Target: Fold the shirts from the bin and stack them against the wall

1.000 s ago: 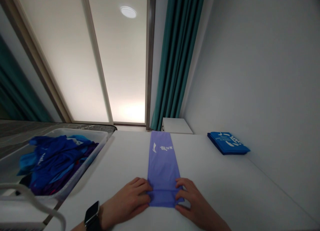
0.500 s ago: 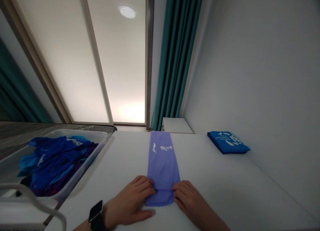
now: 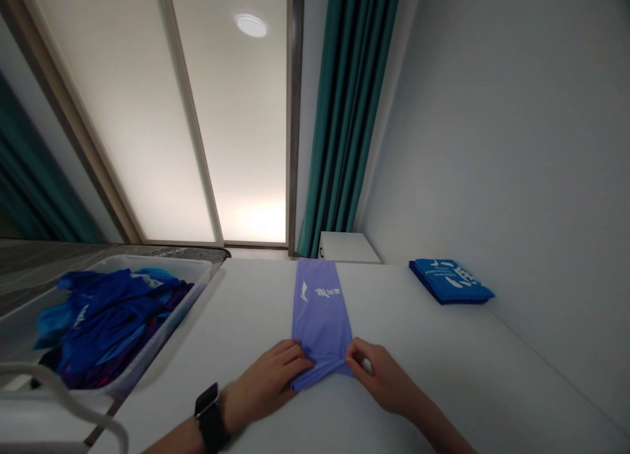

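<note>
From the head view we're on the folded lavender garment (image 3: 321, 323) on the white tabletop (image 3: 443, 355), left hand (image 3: 266, 385) and right hand (image 3: 381, 375) at its near end, fingers closed on the fold, where an uneven tug could skew it toward the plastic bin (image 3: 204, 277) left of it!

Plastic bin (image 3: 197, 267) w/ blue clothes (image 3: 113, 323); folded blue shirt (image 3: 450, 281), teal curtain (image 3: 344, 113).

Light glows through the frosted panel (image 3: 246, 145) beyond the hands, glaring low down, and a round lamp (image 3: 251, 25) shines above. The lilac cloth (image 3: 321, 316) is evenly lit. A soft shadow lies beside the plastic bin (image 3: 197, 265), left of the left hand (image 3: 266, 385); the right hand (image 3: 386, 375) looks faintly blurred. The wide lens bows the edges.
</note>
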A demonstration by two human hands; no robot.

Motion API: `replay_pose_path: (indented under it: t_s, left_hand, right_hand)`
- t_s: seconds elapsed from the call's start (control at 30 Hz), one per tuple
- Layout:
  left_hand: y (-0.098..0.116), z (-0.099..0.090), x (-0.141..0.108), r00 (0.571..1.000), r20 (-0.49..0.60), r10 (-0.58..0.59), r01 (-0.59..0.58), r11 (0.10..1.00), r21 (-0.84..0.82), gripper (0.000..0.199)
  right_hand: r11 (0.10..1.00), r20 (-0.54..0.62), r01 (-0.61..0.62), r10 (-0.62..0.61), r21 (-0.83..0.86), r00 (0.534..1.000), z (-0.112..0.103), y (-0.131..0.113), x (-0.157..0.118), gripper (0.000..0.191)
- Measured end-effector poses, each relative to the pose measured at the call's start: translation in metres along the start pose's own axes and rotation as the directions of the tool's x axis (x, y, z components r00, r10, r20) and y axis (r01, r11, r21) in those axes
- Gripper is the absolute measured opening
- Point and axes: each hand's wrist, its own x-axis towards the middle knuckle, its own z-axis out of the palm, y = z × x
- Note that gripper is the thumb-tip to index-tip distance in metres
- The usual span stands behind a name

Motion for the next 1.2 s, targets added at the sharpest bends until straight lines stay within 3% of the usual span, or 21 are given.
replay_pose_path:
  t_s: [0.1, 0.3, 0.43, 0.53, 0.6, 0.7, 0.83, 1.0, 1.2]
  left_hand:
    - [0.001, -0.001, 0.003, 1.000, 0.014, 0.015, -0.015, 1.000, -0.003, 0.016]
    - [0.015, -0.009, -0.002, 0.999, 0.042, 0.013, -0.007, 0.989, -0.148, 0.021]
    - [0.018, -0.015, 0.000, 0.980, 0.080, -0.180, 0.197, 0.913, -0.358, 0.018]
    - [0.012, -0.017, 0.007, 0.921, 0.124, -0.369, 0.383, 0.807, -0.449, 0.020]
    - [0.006, -0.016, 0.013, 0.886, 0.158, -0.436, 0.454, 0.748, -0.484, 0.024]
    - [0.000, -0.015, 0.018, 0.873, 0.198, -0.446, 0.473, 0.675, -0.566, 0.029]
    - [0.000, -0.014, 0.020, 0.862, 0.223, -0.456, 0.485, 0.610, -0.627, 0.034]
    - [0.003, -0.014, 0.017, 0.856, 0.228, -0.463, 0.498, 0.622, -0.604, 0.031]
    - [0.013, -0.014, 0.007, 0.831, 0.350, -0.432, 0.544, 0.503, -0.672, 0.031]
  right_hand:
    - [0.999, -0.002, 0.005, -0.005, -0.042, 1.000, 0.002, 0.000, -0.005, 0.014]
    - [0.996, 0.044, 0.021, -0.017, -0.084, 0.999, 0.000, -0.011, -0.019, 0.009]
    - [0.996, 0.033, 0.031, -0.034, 0.089, 0.999, -0.004, -0.014, -0.013, 0.011]
    - [0.971, -0.040, 0.002, 0.008, 0.239, 0.999, -0.001, -0.010, -0.002, 0.018]
    - [0.954, -0.070, -0.036, 0.059, 0.297, 0.996, 0.003, -0.008, 0.004, 0.023]
    - [0.963, -0.085, -0.079, 0.104, 0.257, 0.991, 0.008, -0.008, 0.006, 0.024]
    - [0.989, -0.017, -0.133, 0.134, 0.070, 0.991, 0.015, -0.011, 0.002, 0.054]
    - [0.987, 0.032, -0.069, 0.074, -0.148, 0.997, 0.017, -0.012, -0.004, 0.013]
    - [0.997, 0.187, -0.052, 0.063, -0.062, 0.980, 0.004, -0.024, -0.008, 0.010]
